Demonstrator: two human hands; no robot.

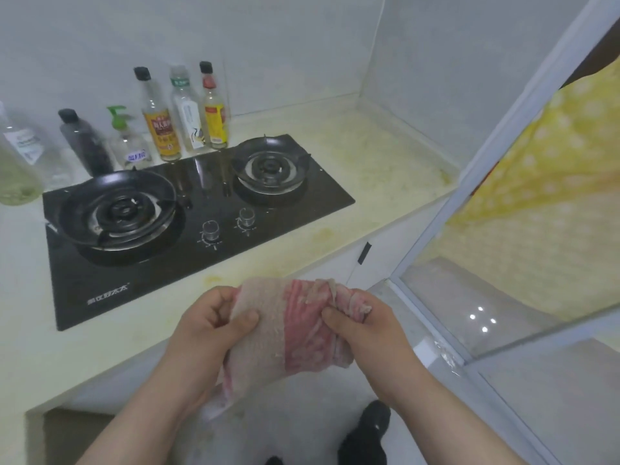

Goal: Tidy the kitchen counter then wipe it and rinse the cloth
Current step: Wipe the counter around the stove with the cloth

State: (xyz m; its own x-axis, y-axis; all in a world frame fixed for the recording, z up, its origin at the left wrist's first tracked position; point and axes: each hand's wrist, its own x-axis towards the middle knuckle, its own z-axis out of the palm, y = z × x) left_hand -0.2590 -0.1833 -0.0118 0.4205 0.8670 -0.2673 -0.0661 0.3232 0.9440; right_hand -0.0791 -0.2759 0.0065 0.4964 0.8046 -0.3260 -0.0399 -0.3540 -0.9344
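A pink and beige cloth (292, 323) hangs bunched between both my hands, in front of the counter's front edge and above the floor. My left hand (208, 327) grips its beige left side, thumb on top. My right hand (365, 330) pinches the pink right side, with frayed threads sticking up above the fingers. The pale counter (352, 182) shows yellowish stains to the right of the stove and along its front edge.
A black glass two-burner gas stove (188, 223) is set in the counter. Behind it several bottles (161, 119) stand along the white wall, with a clear bottle (20, 152) at far left. A glass sliding door (503, 250) is on the right. A dark shoe (369, 431) is below.
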